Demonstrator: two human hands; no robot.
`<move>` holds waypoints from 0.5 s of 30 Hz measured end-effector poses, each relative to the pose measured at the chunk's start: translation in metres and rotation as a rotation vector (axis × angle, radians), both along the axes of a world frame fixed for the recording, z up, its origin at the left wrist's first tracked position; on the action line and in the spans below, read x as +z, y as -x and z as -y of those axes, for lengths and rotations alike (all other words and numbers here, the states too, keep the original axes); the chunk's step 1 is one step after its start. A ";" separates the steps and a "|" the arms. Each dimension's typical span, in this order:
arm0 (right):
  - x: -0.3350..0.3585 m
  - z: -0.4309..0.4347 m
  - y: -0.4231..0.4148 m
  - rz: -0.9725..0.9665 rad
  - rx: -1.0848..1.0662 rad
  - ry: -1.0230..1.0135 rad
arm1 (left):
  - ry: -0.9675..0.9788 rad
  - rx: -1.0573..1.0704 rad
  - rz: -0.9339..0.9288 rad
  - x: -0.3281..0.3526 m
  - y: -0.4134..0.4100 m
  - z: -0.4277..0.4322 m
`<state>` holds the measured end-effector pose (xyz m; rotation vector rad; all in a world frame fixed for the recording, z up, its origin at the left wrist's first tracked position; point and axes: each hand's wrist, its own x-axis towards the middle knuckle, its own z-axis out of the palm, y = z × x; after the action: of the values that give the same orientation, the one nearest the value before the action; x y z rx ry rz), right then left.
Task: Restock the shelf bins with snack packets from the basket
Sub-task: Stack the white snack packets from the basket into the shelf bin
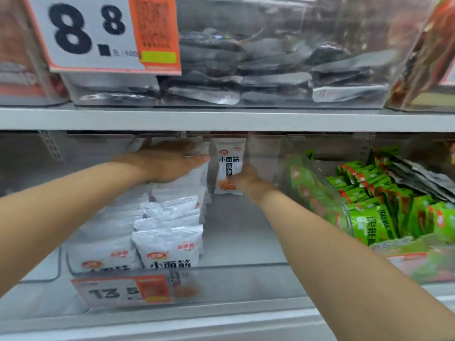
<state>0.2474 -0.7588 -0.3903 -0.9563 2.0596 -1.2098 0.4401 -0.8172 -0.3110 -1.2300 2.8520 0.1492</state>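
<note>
Both hands reach deep into a clear plastic bin (246, 273) on the lower shelf. On the left side, the left hand (170, 159) lies palm down with its fingers straight and together, resting flat on the rear end of a row of white snack packets (170, 242). These packets fill the left half of the bin, overlapping from the front wall back to the hand; the front ones show red logos and black Chinese lettering. A price tag (118, 290) reading 13.5, partly orange, sits on the bin's front wall below them.

Just right of the left fingertips, a single white packet (229, 163) stands upright near the back of the bin, its printed face toward the camera. The right hand (248, 179) grips it at the lower right corner, fingers curled behind it and the thumb on its front. The bin floor below this packet is bare.

Further right, a neighbouring clear bin (320, 188) holds green snack packets (369, 205), with some grey ones behind them.

Above the grey shelf edge (221, 119), a large price sign (98, 33) reading 8.8 hangs on an upper bin of silver and dark packets (270, 65); red-orange packets (433, 45) show at the far right.
</note>
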 end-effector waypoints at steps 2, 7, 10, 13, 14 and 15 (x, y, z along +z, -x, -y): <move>-0.004 0.003 0.001 -0.116 -0.029 -0.018 | 0.019 0.008 -0.031 -0.002 -0.001 0.000; -0.004 0.007 -0.006 -0.227 -0.051 0.004 | 0.036 0.017 -0.054 -0.006 0.000 0.003; -0.002 -0.001 -0.007 -0.207 -0.103 0.062 | 0.039 0.015 -0.075 -0.006 0.001 0.004; 0.001 -0.006 -0.004 -0.255 -0.111 0.082 | 0.027 0.014 -0.084 -0.007 0.000 0.004; 0.000 -0.006 -0.004 -0.259 -0.110 0.085 | 0.028 0.017 -0.084 -0.006 0.000 0.003; -0.001 -0.006 -0.004 -0.256 -0.103 0.084 | 0.030 0.019 -0.082 -0.006 -0.001 0.002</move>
<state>0.2510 -0.7527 -0.3914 -1.1050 2.2970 -1.2923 0.4407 -0.8195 -0.3172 -1.2867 2.9227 0.1619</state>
